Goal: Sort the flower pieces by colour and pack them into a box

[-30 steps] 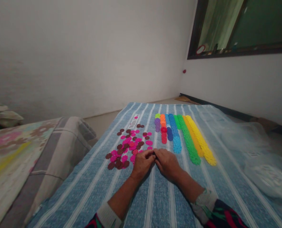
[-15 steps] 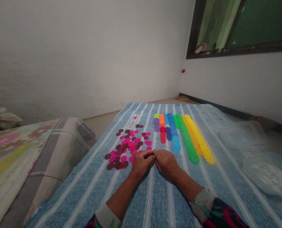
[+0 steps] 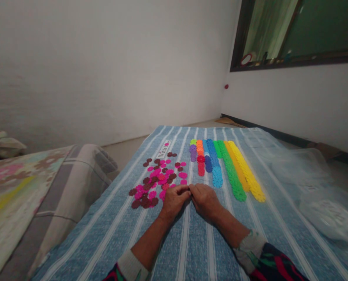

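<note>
My left hand (image 3: 174,200) and my right hand (image 3: 205,201) meet fingertip to fingertip above the striped blue cloth (image 3: 168,249). Both are closed in a pinch, and whatever sits between the fingertips is hidden. Just beyond and left of my left hand lies a loose scatter of magenta and brown scalloped plastic discs (image 3: 152,194). Past my right hand, overlapping discs form coloured rows: a short red one (image 3: 201,168), a blue one (image 3: 217,177), a long green one (image 3: 235,187) and a long yellow one (image 3: 254,189).
A white printed strip (image 3: 163,150) lies behind the scattered discs. Clear plastic bags (image 3: 326,210) rest along the right edge of the cloth. To the left stands a surface under a grey plaid and floral cover (image 3: 54,207). A pale wall (image 3: 118,70) rises behind.
Both hands stay pinched together in nearly the same place. The discs and rows look unchanged; only the camera view has shifted very slightly.
</note>
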Tool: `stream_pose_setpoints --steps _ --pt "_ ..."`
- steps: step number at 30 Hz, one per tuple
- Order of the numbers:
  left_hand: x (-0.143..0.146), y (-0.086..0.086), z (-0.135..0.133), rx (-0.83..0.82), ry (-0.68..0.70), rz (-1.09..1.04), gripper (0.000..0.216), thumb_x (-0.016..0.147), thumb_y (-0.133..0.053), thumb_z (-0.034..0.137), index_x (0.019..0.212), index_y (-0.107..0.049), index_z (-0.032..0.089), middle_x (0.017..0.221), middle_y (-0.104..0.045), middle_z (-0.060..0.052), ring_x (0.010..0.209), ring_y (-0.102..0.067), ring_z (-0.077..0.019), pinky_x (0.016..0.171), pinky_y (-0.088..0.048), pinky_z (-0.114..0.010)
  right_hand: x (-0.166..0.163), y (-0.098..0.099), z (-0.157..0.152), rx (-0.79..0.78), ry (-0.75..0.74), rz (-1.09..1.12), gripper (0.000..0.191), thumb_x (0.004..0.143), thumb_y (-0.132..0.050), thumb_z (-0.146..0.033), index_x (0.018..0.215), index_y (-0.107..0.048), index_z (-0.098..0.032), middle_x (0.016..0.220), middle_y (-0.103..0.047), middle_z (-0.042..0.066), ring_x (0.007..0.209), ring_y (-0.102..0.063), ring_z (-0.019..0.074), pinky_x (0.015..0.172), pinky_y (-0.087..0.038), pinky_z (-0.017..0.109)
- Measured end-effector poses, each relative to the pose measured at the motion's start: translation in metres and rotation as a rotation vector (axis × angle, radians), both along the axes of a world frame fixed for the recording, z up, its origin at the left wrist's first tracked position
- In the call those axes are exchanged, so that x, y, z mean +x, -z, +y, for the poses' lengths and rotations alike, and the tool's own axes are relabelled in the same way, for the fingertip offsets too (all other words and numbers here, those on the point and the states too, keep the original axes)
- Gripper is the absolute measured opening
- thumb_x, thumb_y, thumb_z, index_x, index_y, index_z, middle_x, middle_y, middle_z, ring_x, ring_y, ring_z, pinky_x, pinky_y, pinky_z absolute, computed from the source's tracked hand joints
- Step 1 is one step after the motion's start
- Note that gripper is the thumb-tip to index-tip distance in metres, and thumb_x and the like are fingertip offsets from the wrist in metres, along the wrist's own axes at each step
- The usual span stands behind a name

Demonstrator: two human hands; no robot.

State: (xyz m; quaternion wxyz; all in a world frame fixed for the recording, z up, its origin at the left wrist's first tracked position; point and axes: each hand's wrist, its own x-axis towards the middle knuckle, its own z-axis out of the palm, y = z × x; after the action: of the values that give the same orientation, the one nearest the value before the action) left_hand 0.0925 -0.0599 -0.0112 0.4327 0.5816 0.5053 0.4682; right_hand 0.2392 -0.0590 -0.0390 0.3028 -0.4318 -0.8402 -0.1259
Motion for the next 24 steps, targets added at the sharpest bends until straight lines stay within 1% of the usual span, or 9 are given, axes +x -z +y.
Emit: stream_pose_setpoints --steps 6,12,17,24 --pt "0.0002 0.0036 0.0022 -0.035 -0.027 -0.066 0.022 0.059 -0.072 0.024 0.079 -0.073 0.014 0.072 -0.071 -0.001 0.068 -0.063 -0.0155 0.067 -0.05 -0.026 -0.0001 -0.0014 -0.0004 0.044 0.004 0.009 0.013 0.089 -0.047 -0.013 0.09 -0.06 -0.016 0.074 -0.059 0.005 0.067 -0.049 0.0199 0.062 -0.031 0.031" --pt "-0.0007 0.0043 0.003 -0.016 0.011 -0.026 0.021 0.062 -0.069 0.024 0.08 -0.075 0.015 0.077 -0.073 -0.003 0.072 -0.064 -0.0166 0.069 -0.049 -0.027 0.0 -0.0029 -0.0011 0.05 -0.028 0.039 0.015 0.09 -0.045 -0.012 0.091 -0.059 -0.016 0.075 -0.059 0.005 0.07 -0.049 0.0202 0.064 -0.032 0.031" --pt "-0.002 0.0049 0.0034 -0.009 0.012 0.001 0.021 0.063 -0.069 0.025 0.08 -0.075 0.015 0.074 -0.072 -0.002 0.071 -0.064 -0.0168 0.068 -0.048 -0.027 0.0001 -0.0029 -0.0014 0.054 -0.035 0.05 0.015 0.089 -0.045 -0.012 0.092 -0.059 -0.015 0.074 -0.058 0.005 0.069 -0.049 0.0201 0.063 -0.032 0.031" --pt "-0.0019 -0.0001 0.0016 0.001 0.055 0.024 0.02 0.066 -0.066 0.026 0.08 -0.075 0.015 0.078 -0.073 -0.003 0.074 -0.065 -0.0181 0.072 -0.049 -0.028 0.0005 -0.0029 -0.0014 0.028 -0.044 0.044 0.014 0.09 -0.045 -0.012 0.091 -0.059 -0.015 0.074 -0.058 0.005 0.069 -0.05 0.019 0.063 -0.033 0.03"
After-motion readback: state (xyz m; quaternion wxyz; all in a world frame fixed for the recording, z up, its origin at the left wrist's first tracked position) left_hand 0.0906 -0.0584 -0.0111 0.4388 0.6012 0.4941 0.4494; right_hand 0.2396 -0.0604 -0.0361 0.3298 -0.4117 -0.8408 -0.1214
